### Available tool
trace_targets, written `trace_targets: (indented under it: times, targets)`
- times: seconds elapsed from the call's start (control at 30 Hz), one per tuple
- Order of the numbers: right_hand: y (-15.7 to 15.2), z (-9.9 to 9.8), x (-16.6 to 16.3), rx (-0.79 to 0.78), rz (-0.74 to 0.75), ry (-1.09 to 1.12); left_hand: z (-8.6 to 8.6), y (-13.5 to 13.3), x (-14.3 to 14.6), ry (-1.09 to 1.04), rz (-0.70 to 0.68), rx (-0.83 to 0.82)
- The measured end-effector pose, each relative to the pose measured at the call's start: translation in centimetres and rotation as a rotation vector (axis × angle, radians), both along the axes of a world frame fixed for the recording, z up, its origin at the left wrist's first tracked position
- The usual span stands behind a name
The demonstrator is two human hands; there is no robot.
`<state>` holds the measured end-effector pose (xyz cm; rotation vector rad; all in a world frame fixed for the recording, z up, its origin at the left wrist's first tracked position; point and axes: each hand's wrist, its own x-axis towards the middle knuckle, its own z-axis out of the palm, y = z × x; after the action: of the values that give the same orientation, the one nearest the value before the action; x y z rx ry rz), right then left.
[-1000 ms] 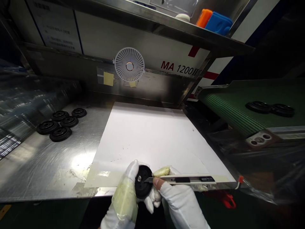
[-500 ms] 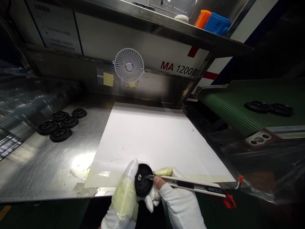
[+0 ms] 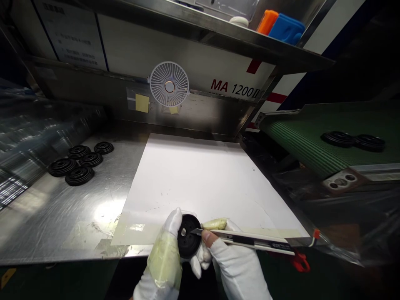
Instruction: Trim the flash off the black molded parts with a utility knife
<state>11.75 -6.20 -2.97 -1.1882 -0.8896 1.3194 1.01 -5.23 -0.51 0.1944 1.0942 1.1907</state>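
My left hand (image 3: 164, 260), in a white glove with yellowish tape around it, holds a black ribbed disc (image 3: 189, 236) upright at the near edge of the table. My right hand (image 3: 234, 264), also gloved, grips a snap-off utility knife (image 3: 246, 239). The knife's blade tip sits at the disc's face, next to a small hole. A taped, yellowish glove finger (image 3: 214, 224) shows behind the knife. The disc's far side is hidden.
A white sheet (image 3: 193, 179) lies taped on the steel table (image 3: 62, 212). Several black discs (image 3: 79, 176) sit at the left. Two more (image 3: 338, 139) lie on a green conveyor belt (image 3: 300, 146) at right. A shelf (image 3: 200, 25) runs overhead, and red-handled scissors (image 3: 300, 263) sit below the table's right corner.
The knife has swung so that its handle slopes down to the right instead of lying level. The disc and my left hand have hardly moved.
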Motion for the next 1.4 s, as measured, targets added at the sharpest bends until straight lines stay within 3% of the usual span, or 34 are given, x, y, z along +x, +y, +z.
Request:
trace_targets:
  times: [0.23,0.47,0.7,0.83,0.9,1.07,1.27,1.4]
  targets:
    - [0.1,-0.3,0.4,-0.007,0.048,0.011,-1.1,0.5,0.1,-0.117,-0.32,0.182]
    - [0.2,0.1,0.3,0.019,0.026,-0.011,-0.7,0.4,0.0,-0.113,-0.177,0.141]
    - [0.0,0.2,0.5,-0.023,0.006,-0.01,-1.3,0.5,0.1,-0.104,-0.333,0.192]
    - [0.0,0.0,0.3,0.015,-0.001,0.018,-0.4,0.4,0.3,-0.081,-0.195,0.125]
    - [0.0,0.1,0.4,0.014,0.018,0.019,-0.2,0.3,0.4,-0.075,-0.151,0.09]
    - [0.2,0.6,0.4,-0.02,0.126,0.112,-0.5,0.3,0.4,-0.054,-0.277,0.123]
    - [0.1,0.9,0.0,0.013,0.102,0.215,-0.3,0.4,0.6,-0.112,-0.092,0.045]
    - [0.3,1.0,0.5,-0.008,0.207,0.169,-0.7,0.4,0.5,-0.143,-0.146,0.091]
